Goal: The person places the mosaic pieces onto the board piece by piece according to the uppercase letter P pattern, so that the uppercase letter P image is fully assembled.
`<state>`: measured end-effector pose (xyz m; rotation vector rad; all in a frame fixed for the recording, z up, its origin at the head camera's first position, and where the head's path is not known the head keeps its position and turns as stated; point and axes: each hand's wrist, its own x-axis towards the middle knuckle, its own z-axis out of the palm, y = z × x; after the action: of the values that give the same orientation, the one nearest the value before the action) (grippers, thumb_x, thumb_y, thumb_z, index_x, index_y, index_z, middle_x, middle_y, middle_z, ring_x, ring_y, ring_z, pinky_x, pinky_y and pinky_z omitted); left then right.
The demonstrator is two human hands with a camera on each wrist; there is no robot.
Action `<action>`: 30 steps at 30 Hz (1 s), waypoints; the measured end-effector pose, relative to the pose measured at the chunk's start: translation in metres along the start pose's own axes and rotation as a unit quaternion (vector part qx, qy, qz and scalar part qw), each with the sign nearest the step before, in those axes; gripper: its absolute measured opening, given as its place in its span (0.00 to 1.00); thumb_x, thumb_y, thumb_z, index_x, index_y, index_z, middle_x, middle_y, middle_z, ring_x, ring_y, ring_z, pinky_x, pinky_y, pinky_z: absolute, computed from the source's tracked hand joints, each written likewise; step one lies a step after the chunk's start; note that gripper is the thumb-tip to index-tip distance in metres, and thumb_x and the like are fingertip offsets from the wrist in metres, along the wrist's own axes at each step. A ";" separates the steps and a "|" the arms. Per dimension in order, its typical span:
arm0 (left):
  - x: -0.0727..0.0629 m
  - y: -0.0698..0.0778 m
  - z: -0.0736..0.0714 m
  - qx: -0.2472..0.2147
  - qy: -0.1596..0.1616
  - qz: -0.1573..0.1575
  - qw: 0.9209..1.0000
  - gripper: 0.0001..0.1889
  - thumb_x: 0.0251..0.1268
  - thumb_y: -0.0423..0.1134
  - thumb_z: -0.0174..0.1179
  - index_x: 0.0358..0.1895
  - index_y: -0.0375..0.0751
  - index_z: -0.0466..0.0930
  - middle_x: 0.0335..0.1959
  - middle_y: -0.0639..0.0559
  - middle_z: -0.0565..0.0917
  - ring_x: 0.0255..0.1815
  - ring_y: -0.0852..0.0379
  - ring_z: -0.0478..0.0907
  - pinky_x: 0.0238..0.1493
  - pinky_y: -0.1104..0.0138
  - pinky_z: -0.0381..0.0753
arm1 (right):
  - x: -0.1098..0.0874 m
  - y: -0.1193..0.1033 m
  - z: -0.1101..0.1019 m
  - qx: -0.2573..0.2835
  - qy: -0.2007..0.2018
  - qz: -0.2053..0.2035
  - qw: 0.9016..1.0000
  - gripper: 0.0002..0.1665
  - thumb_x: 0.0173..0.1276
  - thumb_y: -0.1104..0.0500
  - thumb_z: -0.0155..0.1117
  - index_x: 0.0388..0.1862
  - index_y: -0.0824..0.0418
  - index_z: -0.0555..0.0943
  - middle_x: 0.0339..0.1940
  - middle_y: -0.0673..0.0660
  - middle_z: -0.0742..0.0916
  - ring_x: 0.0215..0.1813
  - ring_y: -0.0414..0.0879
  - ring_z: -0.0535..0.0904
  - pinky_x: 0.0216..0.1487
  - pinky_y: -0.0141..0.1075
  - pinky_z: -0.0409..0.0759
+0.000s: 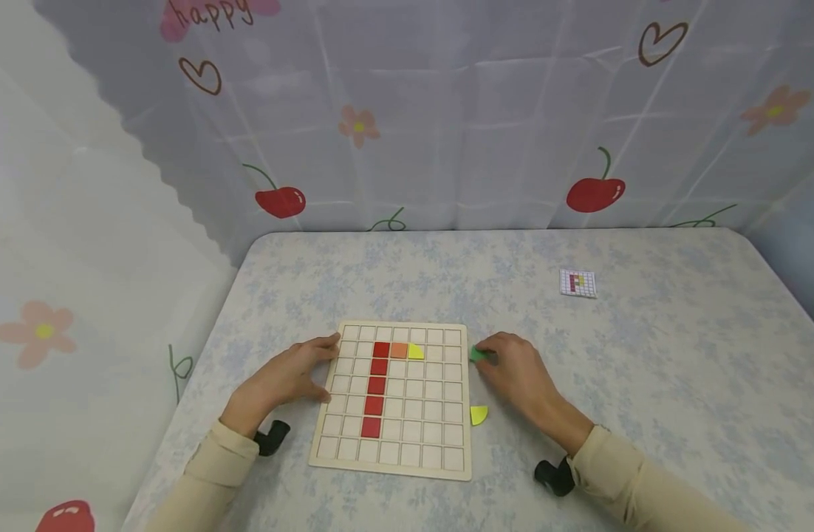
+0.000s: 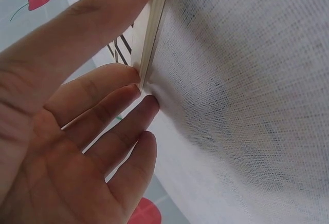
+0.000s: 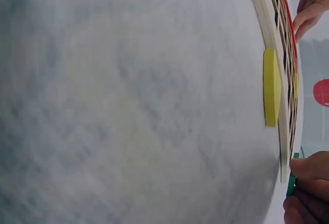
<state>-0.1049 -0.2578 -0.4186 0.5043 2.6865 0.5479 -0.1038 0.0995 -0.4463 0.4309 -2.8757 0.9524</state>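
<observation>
A wooden grid board (image 1: 433,458) lies on the table. Several red square tiles (image 1: 377,386) form a column on it, with an orange tile (image 1: 399,350) and a yellow quarter-circle tile (image 1: 416,352) right of the top one. My left hand (image 1: 290,377) rests at the board's left edge, its thumb and fingertips touching the rim. Just off the right edge, my right hand (image 1: 516,369) pinches a green tile (image 1: 476,355) between thumb and fingers, which hide part of its shape. A second yellow quarter-circle tile (image 3: 271,88) lies on the cloth beside the board's right edge.
A small card (image 1: 577,283) printed with a coloured grid pattern lies at the back right of the table. The patterned tablecloth (image 1: 659,369) spreads around the board. Behind the table hangs a curtain (image 1: 460,111) with cherries and flowers.
</observation>
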 end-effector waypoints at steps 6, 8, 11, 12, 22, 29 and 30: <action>-0.001 0.000 -0.001 -0.001 0.000 -0.005 1.000 0.41 0.45 0.35 0.78 0.67 0.28 0.71 0.75 0.39 0.60 0.74 0.36 0.58 0.65 0.47 0.69 | -0.006 -0.016 0.007 0.030 -0.014 -0.029 0.999 0.12 0.57 0.65 0.76 0.41 0.64 0.89 0.43 0.56 0.88 0.47 0.51 0.84 0.46 0.44 0.83; -0.001 0.000 -0.001 -0.001 0.000 -0.004 1.000 0.41 0.45 0.35 0.78 0.67 0.28 0.71 0.75 0.39 0.60 0.74 0.36 0.58 0.66 0.47 0.69 | -0.007 -0.022 0.013 0.042 -0.025 -0.042 0.998 0.12 0.57 0.65 0.76 0.42 0.64 0.89 0.43 0.55 0.88 0.47 0.50 0.84 0.47 0.43 0.83; -0.001 0.000 -0.001 -0.004 0.001 -0.002 1.000 0.41 0.46 0.35 0.78 0.67 0.28 0.71 0.75 0.39 0.60 0.74 0.36 0.58 0.66 0.47 0.69 | -0.007 -0.032 0.023 0.067 -0.037 -0.061 0.995 0.13 0.57 0.64 0.76 0.42 0.63 0.89 0.43 0.54 0.88 0.47 0.49 0.84 0.46 0.40 0.84; -0.001 0.000 -0.001 -0.005 0.001 0.000 1.000 0.41 0.46 0.35 0.78 0.67 0.27 0.71 0.75 0.38 0.60 0.74 0.36 0.58 0.66 0.48 0.69 | -0.007 -0.035 0.026 0.075 -0.040 -0.067 0.994 0.12 0.57 0.64 0.76 0.42 0.63 0.89 0.43 0.54 0.88 0.47 0.48 0.84 0.46 0.39 0.84; 0.000 -0.002 0.001 -0.010 0.004 0.007 1.000 0.40 0.47 0.35 0.78 0.66 0.28 0.71 0.75 0.39 0.60 0.74 0.37 0.58 0.66 0.48 0.69 | -0.001 -0.067 0.053 0.098 -0.091 -0.124 0.983 0.09 0.60 0.64 0.74 0.40 0.64 0.89 0.42 0.55 0.88 0.50 0.49 0.83 0.52 0.42 0.82; -0.001 -0.002 0.000 -0.004 0.006 0.003 1.000 0.40 0.47 0.35 0.77 0.67 0.29 0.72 0.75 0.39 0.61 0.74 0.38 0.59 0.66 0.49 0.70 | 0.003 -0.078 0.061 0.086 -0.095 -0.131 0.983 0.07 0.59 0.66 0.74 0.38 0.64 0.89 0.39 0.54 0.87 0.44 0.47 0.83 0.44 0.35 0.83; -0.001 -0.002 0.000 -0.002 0.007 0.005 1.000 0.40 0.47 0.36 0.78 0.66 0.28 0.72 0.75 0.39 0.61 0.73 0.38 0.59 0.65 0.49 0.70 | 0.004 -0.079 0.061 0.087 -0.094 -0.129 0.983 0.07 0.58 0.66 0.74 0.37 0.64 0.90 0.38 0.54 0.87 0.44 0.47 0.83 0.44 0.34 0.83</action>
<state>-0.1048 -0.2601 -0.4195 0.5141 2.6968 0.5617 -0.0846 0.0015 -0.4495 0.9299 -2.8075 1.1757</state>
